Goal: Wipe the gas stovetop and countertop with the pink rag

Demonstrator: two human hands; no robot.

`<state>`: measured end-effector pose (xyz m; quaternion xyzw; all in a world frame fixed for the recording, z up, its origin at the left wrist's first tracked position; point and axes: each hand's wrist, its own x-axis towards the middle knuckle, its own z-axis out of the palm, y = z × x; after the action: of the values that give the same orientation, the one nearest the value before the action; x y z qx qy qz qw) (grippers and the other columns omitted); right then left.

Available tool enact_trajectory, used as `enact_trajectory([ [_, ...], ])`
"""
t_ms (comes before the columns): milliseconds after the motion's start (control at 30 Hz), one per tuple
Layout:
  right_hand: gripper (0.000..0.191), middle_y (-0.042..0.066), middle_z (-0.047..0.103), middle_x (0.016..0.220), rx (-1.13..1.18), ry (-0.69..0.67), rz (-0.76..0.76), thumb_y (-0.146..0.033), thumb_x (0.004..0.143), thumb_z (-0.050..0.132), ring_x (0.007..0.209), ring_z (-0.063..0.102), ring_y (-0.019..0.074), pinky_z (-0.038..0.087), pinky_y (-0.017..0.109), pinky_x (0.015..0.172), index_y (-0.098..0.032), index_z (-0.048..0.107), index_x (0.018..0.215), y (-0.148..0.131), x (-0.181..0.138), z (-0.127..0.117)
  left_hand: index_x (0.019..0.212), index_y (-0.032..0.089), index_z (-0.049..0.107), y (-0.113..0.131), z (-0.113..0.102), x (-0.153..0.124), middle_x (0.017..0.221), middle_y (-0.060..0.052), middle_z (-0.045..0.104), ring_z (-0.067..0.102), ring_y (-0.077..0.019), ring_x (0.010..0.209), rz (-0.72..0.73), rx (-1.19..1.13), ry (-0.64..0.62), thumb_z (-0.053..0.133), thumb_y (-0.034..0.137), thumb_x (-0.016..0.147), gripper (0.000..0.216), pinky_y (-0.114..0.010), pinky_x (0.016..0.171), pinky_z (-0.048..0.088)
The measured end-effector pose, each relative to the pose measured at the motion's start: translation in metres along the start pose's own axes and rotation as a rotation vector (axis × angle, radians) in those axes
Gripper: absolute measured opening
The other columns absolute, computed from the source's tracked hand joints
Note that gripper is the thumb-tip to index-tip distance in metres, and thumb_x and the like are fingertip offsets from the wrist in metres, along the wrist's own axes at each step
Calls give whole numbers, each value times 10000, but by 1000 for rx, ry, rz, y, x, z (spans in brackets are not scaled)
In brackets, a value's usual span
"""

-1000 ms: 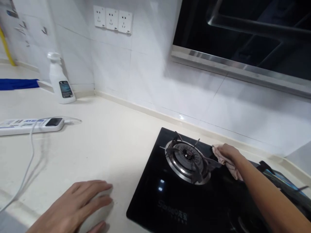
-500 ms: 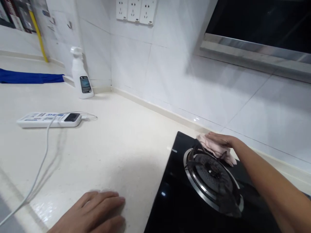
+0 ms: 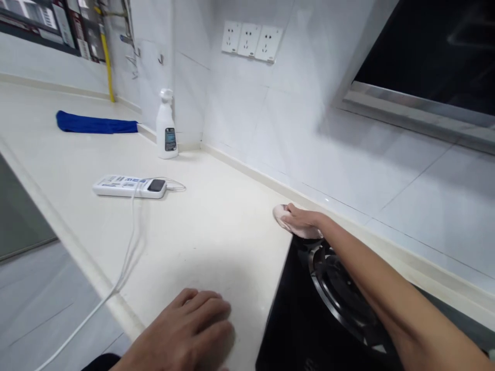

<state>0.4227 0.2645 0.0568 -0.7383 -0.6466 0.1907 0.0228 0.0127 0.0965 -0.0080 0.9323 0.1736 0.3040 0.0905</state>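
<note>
My right hand (image 3: 300,219) presses a pinkish cloth (image 3: 286,224) onto the white countertop (image 3: 216,226), right at the far left corner of the black glass gas stove (image 3: 301,319). Its fingers are closed over the cloth. The forearm reaches across the round metal burner (image 3: 340,299). My left hand (image 3: 185,332) lies flat on the counter near its front edge, fingers stretched out, holding nothing.
A white power strip (image 3: 129,186) with a plugged charger lies on the counter; its cable (image 3: 127,257) trails over the front edge. A white spray bottle (image 3: 166,126) stands in the wall corner, a blue cloth (image 3: 96,123) behind it. Wall sockets (image 3: 251,41) and a range hood (image 3: 433,62) sit above.
My right hand slid the cloth leftward along the back of the stove, from beside the burner to the stove's corner on the counter. The view swung left; my left hand stayed flat.
</note>
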Motion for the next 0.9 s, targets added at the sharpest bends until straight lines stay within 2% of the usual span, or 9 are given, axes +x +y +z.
enact_trajectory([
  [133,759,182,647,1352,-28,-1,19,-563,848,663,1087,663,328,513,473,960,-207,419,1472,-38,-23,26,1151,264,654,5,2,-8,1266,-89,695,644,-278,1120,-57,-19,67,694,301,906,251,-415,954,537],
  [267,624,139,685,1254,-18,-5,-7,-548,890,636,1026,665,294,503,426,907,-242,470,1407,-72,-62,44,1281,267,611,0,9,-18,1458,-126,593,546,-322,1327,-57,-9,208,695,337,930,367,-505,1080,480],
  [367,531,96,698,1185,-2,-17,-58,-576,931,597,1015,659,269,484,385,892,-254,492,1341,-97,-99,61,1300,266,624,-5,12,-21,1501,-134,566,505,-342,1382,-70,-9,268,682,381,951,372,-550,1117,439],
  [500,463,88,683,1162,-18,18,-171,-559,958,564,995,627,259,428,365,870,-237,488,1281,-129,-156,95,1317,250,655,-9,14,-20,1498,-138,578,489,-348,1399,-149,-46,267,623,465,997,386,-561,1135,411],
  [667,345,60,672,1078,-46,119,-370,-524,939,592,941,588,248,348,342,806,-237,520,1117,-170,-229,141,1360,272,633,-17,12,-18,1446,-96,622,497,-284,1395,-300,-155,242,417,495,1084,415,-518,1139,406],
  [800,346,33,671,1041,-16,188,-358,-480,893,676,923,576,236,328,333,808,-244,548,1112,-189,-284,167,1326,297,653,-23,6,-15,1388,-58,663,526,-266,1359,-400,-197,179,366,481,1088,416,-502,1125,407],
  [900,336,3,679,989,3,233,-286,-430,838,732,900,573,226,331,339,847,-257,566,1074,-184,-322,177,1242,298,696,-24,5,-12,1337,-46,699,550,-276,1329,-418,-186,118,369,499,1077,418,-504,1119,384],
])
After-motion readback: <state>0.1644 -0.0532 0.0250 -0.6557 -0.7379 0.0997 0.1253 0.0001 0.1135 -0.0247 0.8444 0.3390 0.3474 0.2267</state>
